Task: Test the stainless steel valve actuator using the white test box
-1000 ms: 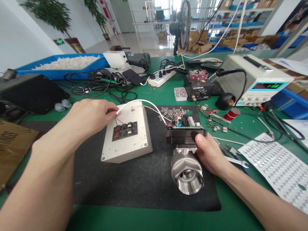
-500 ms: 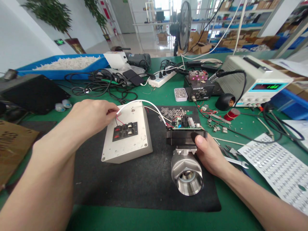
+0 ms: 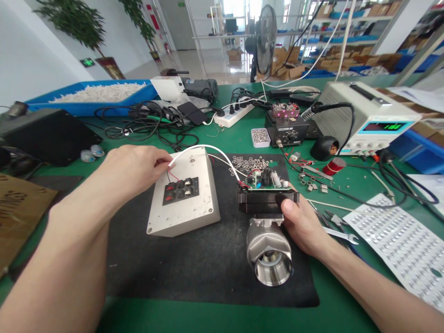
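Over the counter's (image 3: pixel 225 319) black mat (image 3: pixel 194 273), the left hand (image 3: pixel 144 164) pinches a white cable (image 3: pixel 208 147) above the terminal block (image 3: pixel 180 190); the right hand (image 3: pixel 303 219) clasps the valve's (image 3: pixel 268 249) black housing (image 3: pixel 265 202). Step, apparently: wire connection; next move calls for steadiness.

The left hand (image 3: pixel 140 162) hides most of its own fingers, so their exact placement on the white cable (image 3: pixel 204 147) cannot be seen. Most of the right hand's (image 3: pixel 305 222) fingers vanish behind the black actuator housing (image 3: pixel 262 202). The wrench's (image 3: pixel 342 234) left end is hidden. Picture edges crop both forearms (image 3: pixel 76 236) and the cardboard box (image 3: pixel 24 215). The power supply's (image 3: pixel 367 113) digits are blurred.
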Demonstrator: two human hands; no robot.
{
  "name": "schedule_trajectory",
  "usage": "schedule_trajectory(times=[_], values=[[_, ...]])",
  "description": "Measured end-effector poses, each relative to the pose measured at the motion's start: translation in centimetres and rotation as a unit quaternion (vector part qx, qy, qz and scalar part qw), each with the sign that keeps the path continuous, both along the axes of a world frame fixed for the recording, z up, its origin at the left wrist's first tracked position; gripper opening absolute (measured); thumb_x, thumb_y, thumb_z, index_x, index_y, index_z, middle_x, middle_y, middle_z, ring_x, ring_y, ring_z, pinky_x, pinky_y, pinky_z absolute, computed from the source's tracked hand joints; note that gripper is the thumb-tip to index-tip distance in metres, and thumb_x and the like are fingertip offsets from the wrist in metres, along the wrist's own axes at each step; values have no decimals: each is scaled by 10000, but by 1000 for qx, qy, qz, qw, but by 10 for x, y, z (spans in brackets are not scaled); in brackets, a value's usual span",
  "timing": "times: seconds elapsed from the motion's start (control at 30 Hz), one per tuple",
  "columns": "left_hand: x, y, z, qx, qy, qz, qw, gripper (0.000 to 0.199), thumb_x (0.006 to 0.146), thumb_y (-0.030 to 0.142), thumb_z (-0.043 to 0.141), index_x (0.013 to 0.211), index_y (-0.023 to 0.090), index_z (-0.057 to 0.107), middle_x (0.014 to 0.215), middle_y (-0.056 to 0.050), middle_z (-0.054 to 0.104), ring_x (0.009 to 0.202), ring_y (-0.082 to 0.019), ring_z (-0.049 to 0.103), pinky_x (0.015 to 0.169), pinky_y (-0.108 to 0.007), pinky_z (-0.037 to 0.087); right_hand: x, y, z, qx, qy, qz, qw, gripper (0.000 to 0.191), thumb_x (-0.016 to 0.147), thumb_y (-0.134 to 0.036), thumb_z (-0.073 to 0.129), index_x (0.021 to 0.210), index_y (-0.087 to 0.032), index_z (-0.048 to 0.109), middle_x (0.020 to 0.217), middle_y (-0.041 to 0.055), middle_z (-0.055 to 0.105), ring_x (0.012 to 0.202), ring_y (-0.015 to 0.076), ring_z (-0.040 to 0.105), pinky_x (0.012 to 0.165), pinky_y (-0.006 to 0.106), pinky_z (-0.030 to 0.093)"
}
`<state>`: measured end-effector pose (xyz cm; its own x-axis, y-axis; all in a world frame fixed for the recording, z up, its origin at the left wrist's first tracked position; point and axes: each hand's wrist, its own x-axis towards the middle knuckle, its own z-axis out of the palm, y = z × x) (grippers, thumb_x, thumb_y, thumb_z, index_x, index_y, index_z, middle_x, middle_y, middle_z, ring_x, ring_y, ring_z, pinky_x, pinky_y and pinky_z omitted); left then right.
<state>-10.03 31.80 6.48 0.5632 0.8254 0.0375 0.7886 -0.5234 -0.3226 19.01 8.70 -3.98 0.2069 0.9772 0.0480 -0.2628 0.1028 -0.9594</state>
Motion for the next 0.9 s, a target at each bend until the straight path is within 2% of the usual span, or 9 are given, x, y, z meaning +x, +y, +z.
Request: schedule_trajectory(times=[0.23, 0.43, 0.57, 0.63, 0.67, 0.73, 0.77, 0.83, 0.9], values=[[1, -2, 2, -19, -28, 13, 999, 429, 1035, 434, 450, 1161, 224, 801, 1064, -125, 802, 875, -341, 717, 681, -335, 400, -2, -3, -1, 6, 57, 26, 998, 705, 855, -634, 835, 1432, -319, 580, 1476, 71, 625, 1322, 356, 627, 1122, 529, 523], [0, -2, 2, -35, -45, -6, 998, 421, 1038, 400, 444, 1147, 204, 799, 1063, -135, 794, 891, -337, 716, 742, -351, 458, -2, -5, 1, 26, 50, 41, 998, 687, 853, -559, 861, 1435, -326, 580, 1467, 55, 628, 1358, 337, 608, 1182, 504, 478], [8, -21, 15, 2, -97, -23, 995, 371, 1052, 362, 458, 1179, 197, 765, 1215, -115, 760, 1038, -330, 715, 855, -377, 494, -1, -5, 0, 24, 38, 36, 998, 709, 840, -593, 856, 1432, -320, 577, 1467, 59, 628, 1355, 343, 608, 1176, 507, 486], [19, -43, 27, 45, -213, -79, 973, 363, 1079, 420, 475, 1220, 212, 737, 1269, -89, 736, 1105, -311, 701, 916, -390, 509, -1, -4, 0, 18, 34, 35, 999, 732, 835, -613, 850, 1443, -322, 566, 1471, 64, 624, 1340, 347, 618, 1154, 509, 505], [26, -56, 33, 30, -292, -112, 949, 327, 1075, 460, 520, 1192, 249, 741, 1221, -48, 750, 1044, -267, 715, 901, -369, 526, -2, -4, 0, 15, 31, 34, 999, 743, 835, -623, 845, 1451, -323, 560, 1468, 65, 626, 1333, 348, 622, 1149, 514, 510], [41, -80, 39, -81, -389, -207, 894, 340, 1021, 542, 641, 1280, 329, 694, 1305, -1, 716, 1109, -228, 707, 931, -340, 568, -2, -5, 0, 13, 25, 32, 999, 751, 840, -637, 835, 1461, -323, 553, 1467, 66, 626, 1342, 350, 615, 1164, 524, 495], [48, -91, 39, -136, -380, -260, 877, 512, 945, 611, 732, 1381, 361, 636, 1408, 0, 668, 1237, -245, 665, 1043, -361, 554, -3, -5, 0, 13, 23, 31, 999, 748, 844, -639, 830, 1462, -323, 554, 1477, 66, 620, 1351, 351, 608, 1171, 527, 489], [61, -105, 33, -201, -351, -330, 853, 873, 803, 686, 845, 1540, 372, 499, 1568, -27, 550, 1431, -297, 543, 1206, -424, 482, -3, -5, 1, 16, 23, 29, 999, 742, 851, -636, 825, 1468, -326, 551, 1507, 66, 598, 1373, 355, 588, 1175, 533, 484], [70, -110, 21, -229, -323, -359, 845, 1025, 776, 652, 887, 1619, 348, 388, 1646, -61, 463, 1518, -323, 451, 1272, -471, 427, -4, -5, 2, 19, 24, 28, 999, 740, 855, -626, 827, 1473, -327, 549, 1533, 63, 576, 1390, 358, 572, 1187, 539, 470]])
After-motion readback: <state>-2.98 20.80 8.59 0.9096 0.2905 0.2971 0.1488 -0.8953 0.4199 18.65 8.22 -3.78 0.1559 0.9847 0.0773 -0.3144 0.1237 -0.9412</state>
